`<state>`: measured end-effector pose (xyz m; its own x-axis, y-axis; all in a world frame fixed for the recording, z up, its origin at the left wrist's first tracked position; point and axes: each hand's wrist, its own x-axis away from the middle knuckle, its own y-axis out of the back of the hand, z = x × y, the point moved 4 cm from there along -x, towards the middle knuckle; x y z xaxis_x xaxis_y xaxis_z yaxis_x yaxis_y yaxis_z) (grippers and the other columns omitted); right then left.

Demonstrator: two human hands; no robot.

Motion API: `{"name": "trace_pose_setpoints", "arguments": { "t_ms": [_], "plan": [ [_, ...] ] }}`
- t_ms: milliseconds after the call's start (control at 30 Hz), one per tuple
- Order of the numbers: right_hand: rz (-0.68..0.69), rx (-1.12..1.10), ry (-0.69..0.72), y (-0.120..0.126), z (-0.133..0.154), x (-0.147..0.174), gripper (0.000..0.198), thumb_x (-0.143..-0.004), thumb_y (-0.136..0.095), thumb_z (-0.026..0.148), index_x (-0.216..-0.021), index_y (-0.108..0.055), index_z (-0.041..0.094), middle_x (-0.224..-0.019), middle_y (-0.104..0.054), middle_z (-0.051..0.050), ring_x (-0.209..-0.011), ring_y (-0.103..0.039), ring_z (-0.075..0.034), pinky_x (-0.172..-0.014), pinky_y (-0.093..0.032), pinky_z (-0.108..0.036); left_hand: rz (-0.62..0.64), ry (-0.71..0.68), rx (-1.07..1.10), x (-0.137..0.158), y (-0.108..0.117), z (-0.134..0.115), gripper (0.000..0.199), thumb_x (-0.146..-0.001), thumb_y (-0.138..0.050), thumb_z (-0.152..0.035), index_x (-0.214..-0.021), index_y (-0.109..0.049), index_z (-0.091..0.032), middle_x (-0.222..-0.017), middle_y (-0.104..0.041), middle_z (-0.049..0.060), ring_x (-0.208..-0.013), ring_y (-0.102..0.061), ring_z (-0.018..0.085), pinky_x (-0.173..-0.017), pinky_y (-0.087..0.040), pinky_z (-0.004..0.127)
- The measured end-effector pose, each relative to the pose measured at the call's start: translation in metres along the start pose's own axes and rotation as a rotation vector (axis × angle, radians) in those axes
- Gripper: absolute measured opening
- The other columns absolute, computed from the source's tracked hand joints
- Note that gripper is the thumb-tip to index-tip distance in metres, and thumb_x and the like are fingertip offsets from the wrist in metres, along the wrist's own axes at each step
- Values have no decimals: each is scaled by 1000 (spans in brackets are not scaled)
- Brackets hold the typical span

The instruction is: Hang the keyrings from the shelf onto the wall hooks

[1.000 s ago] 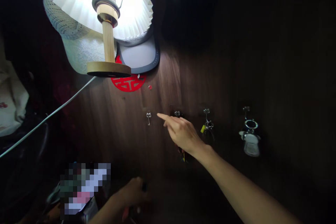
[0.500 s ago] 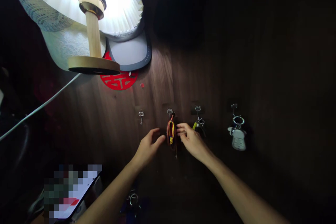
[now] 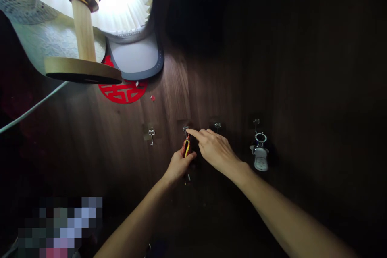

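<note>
A braided red-brown and yellow cord bundle (image 3: 187, 148) hangs from a small metal hook (image 3: 185, 129) on a dark wood panel. My left hand (image 3: 178, 164) is closed around the bundle's middle, thumb across its front. Below the fist a thin end of it dangles, dim and hard to make out. From the right, my right hand (image 3: 216, 150) reaches over with its index finger stretched out. That fingertip is at the hook and the top of the cord; the other fingers bend loosely, and the thumb is hidden.
A bare hook (image 3: 151, 133) is on the left, another hook (image 3: 217, 125) behind my right hand. Farther right hangs a key ring with a pale tag (image 3: 261, 157). A lit lamp (image 3: 83, 28), grey cap (image 3: 136, 58) and red paper cutout (image 3: 123, 93) are upper left.
My left hand has closed on the cord bundle. My right hand has moved up, its index finger now at the hook. The view has shifted slightly, moving the scene left.
</note>
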<state>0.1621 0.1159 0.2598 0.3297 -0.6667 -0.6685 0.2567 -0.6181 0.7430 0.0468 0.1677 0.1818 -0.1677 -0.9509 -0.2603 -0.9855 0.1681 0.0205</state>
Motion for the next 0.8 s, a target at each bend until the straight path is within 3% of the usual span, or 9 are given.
{"name": "trace_pose_setpoints", "arguments": {
  "t_ms": [167,367,433,500,567,633,733,800],
  "plan": [
    [76,90,20,-3,7,-10,46,-86,-44,15,-130,-45,29,-105,-64,-5,-96,-53,-21,-76,-38,-30,10,32,-47,5,4,-9,16,-67,-70,-23,-70,-56,-16,-51,-50,-8,-39,-48,6,-41,-37,16],
    [158,80,30,8,10,-15,36,-89,-40,16,-120,-55,28,-101,-65,-6,-95,-54,-22,-77,-37,-31,78,8,21,20,-1,-57,21,-72,-66,-33,-77,-55,-15,-58,-57,-4,-40,-55,7,-32,-32,13],
    [170,87,24,9,10,-15,36,-88,-39,13,-117,-58,26,-99,-66,-7,-94,-55,-22,-77,-38,-32,110,28,1,25,1,-57,22,-72,-66,-35,-74,-55,-16,-60,-57,-3,-41,-55,7,-31,-31,13],
    [135,65,35,10,8,-11,44,-85,-38,7,-119,-57,26,-99,-67,-6,-94,-56,-22,-78,-40,-32,163,144,-117,37,5,-34,17,-72,-64,-32,-75,-55,-17,-57,-57,-5,-41,-55,8,-33,-33,14],
    [38,-26,46,12,3,-2,54,-81,-36,2,-125,-53,29,-98,-67,-3,-93,-58,-20,-79,-42,-32,217,307,-316,57,16,8,11,-73,-60,-28,-77,-58,-18,-54,-57,-7,-41,-53,8,-36,-35,15],
    [-137,-179,26,16,-10,12,56,-80,-35,2,-125,-52,29,-96,-67,-1,-91,-59,-17,-80,-44,-30,233,385,-395,82,31,56,8,-67,-64,-20,-71,-60,-16,-51,-57,-6,-43,-54,10,-38,-36,16],
    [-440,-409,-89,17,-43,33,44,-80,-33,5,-108,-61,23,-88,-66,-1,-88,-61,-15,-82,-46,-30,207,392,-651,112,58,108,10,-66,-61,-17,-75,-62,-18,-65,-65,-5,-67,-63,15,-52,-43,18],
    [-539,-511,-194,8,-67,43,35,-78,-34,7,-96,-61,21,-84,-65,-3,-85,-61,-16,-81,-48,-32,189,327,-894,118,70,117,14,-70,-56,-16,-81,-64,-19,-78,-70,-2,-82,-65,18,-64,-45,20]
  ]
}}
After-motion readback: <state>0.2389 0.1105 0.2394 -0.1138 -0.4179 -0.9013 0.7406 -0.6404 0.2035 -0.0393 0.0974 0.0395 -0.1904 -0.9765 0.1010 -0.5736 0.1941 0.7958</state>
